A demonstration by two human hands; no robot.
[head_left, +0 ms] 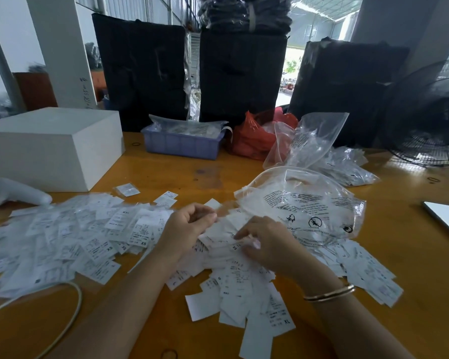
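Reaching into the loose heap of size labels (88, 242) spread over the table (166, 174), the person works on one white label (219, 235) that lies between the two hands, on top of the heap near its middle. From the right hand (267, 244) this label lies toward 9 o'clock, just off the fingers (240, 235); from the left hand (187, 226) it lies toward 4 o'clock, a little below the knuckles. Its long axis runs roughly along the 9-to-3 line, so its right end faces the right hand, which is the nearer of the two and looks the better placed to lift it. The right hand lies low and palm down over the heap, wrist toward 5 o'clock with a bangle (329, 294) on it; its fingers are lightly bent and released, the index tip touching the label's end and the thumb set beside it, no pinch closed yet. The left hand is raised slightly, forearm coming in from 7 o'clock, its fingers curled toward the thumb; blur hides whether they grasp any labels. A clear bag (309, 211) rests at 1 o'clock from the right hand, near but apart.
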